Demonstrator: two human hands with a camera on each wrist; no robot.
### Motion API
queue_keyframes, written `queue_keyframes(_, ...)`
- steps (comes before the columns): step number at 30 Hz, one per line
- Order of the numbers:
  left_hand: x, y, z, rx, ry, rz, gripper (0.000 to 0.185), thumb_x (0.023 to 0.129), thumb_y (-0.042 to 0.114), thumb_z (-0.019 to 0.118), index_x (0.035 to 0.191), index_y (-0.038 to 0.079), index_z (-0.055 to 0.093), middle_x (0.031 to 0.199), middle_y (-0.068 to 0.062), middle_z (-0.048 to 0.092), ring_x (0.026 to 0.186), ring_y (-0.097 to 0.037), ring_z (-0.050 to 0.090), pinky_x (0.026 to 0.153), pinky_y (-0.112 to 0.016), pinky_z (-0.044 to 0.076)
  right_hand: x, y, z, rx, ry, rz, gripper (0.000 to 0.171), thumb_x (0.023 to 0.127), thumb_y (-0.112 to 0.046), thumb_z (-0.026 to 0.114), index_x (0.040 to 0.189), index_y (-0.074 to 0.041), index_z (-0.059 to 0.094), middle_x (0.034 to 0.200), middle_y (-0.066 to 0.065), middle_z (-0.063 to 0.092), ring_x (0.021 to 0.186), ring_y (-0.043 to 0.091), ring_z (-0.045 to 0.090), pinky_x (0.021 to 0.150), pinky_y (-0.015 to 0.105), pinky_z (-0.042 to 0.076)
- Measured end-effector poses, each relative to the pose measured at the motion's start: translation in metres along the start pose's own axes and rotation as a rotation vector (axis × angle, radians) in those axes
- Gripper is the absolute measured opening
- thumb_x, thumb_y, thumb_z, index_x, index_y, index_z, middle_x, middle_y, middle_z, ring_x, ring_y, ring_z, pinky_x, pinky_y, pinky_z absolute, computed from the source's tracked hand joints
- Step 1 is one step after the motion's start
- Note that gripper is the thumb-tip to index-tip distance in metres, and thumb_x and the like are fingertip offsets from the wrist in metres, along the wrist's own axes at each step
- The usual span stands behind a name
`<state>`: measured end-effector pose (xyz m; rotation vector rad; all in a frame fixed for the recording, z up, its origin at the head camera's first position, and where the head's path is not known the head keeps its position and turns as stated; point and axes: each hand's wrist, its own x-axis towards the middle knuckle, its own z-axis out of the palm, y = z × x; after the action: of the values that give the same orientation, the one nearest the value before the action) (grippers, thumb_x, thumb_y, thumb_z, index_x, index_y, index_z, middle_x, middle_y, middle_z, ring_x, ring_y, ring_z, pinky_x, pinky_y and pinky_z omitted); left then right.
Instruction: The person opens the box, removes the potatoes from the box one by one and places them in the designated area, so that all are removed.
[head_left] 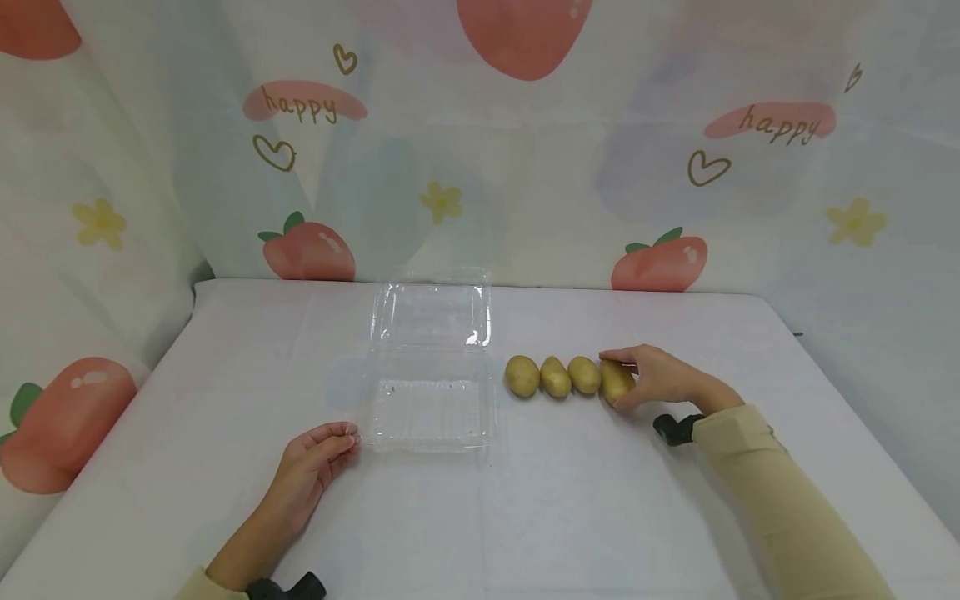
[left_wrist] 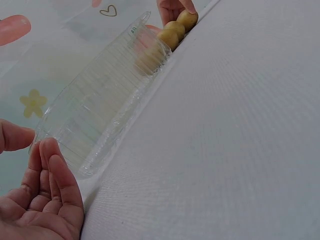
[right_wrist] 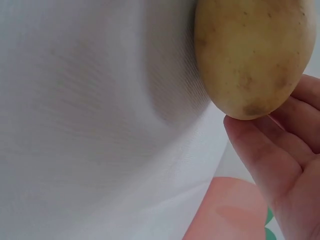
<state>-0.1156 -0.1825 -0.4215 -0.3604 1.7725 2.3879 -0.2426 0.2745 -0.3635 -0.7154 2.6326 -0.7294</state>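
Observation:
A clear plastic clamshell box (head_left: 431, 445) lies on the white table with its lid (head_left: 378, 321) laid back away from me. At its near left corner, my left hand (head_left: 311, 467) pinches the rim between thumb and fingers; the left wrist view shows this hand (left_wrist: 45, 200) at the end of the box wall (left_wrist: 95, 105). Right of the box, several potatoes sit in a row, among them a rounder one (head_left: 522, 377) at the left end. My right hand (head_left: 663, 379) grips the rightmost potato (head_left: 617, 382), thumb and fingers at its two ends. Close up, that potato (right_wrist: 250, 55) has brown spots.
A white cloth (head_left: 585, 500) covers the table. Behind it hangs a printed curtain (head_left: 525, 183) with hearts and fruit, and another printed side (head_left: 97, 292) stands on the left. Black wrist devices (head_left: 675, 429) sit at both wrists.

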Motion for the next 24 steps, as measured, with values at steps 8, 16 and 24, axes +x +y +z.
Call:
queue_keyframes(8,0.000,0.000,0.000,0.008,0.006,-0.004,0.015,0.088,0.002,0.055,0.100,-0.006,0.054,0.091,-0.008,0.061,0.082,-0.014,0.061,0.079,-0.026,0.050,0.000,0.002,-0.001,0.021,-0.021,0.008,0.074,0.069,-0.015,0.075,0.130,0.011,0.041,0.131,0.025,0.045,0.118,0.038,0.043,0.097,0.050,0.035)
queue_keyframes(16,0.004,0.001,0.001,0.008,-0.012,-0.004,0.015,0.088,0.002,0.054,0.101,-0.006,0.054,0.091,-0.008,0.061,0.083,-0.015,0.061,0.079,-0.026,0.050,-0.011,0.002,-0.001,0.085,0.032,0.031,0.086,0.070,-0.021,0.078,0.137,0.008,0.033,0.137,0.026,0.038,0.121,0.043,0.039,0.098,0.050,0.034)
queue_keyframes(24,0.003,0.005,0.001,-0.042,-0.044,-0.053,0.014,0.088,-0.001,0.050,0.100,-0.006,0.053,0.088,-0.006,0.060,0.082,-0.014,0.060,0.079,-0.026,0.050,-0.036,-0.007,0.002,0.074,0.266,0.081,0.074,0.076,-0.029,0.075,0.132,0.007,0.042,0.130,0.025,0.046,0.111,0.042,0.049,0.089,0.050,0.043)
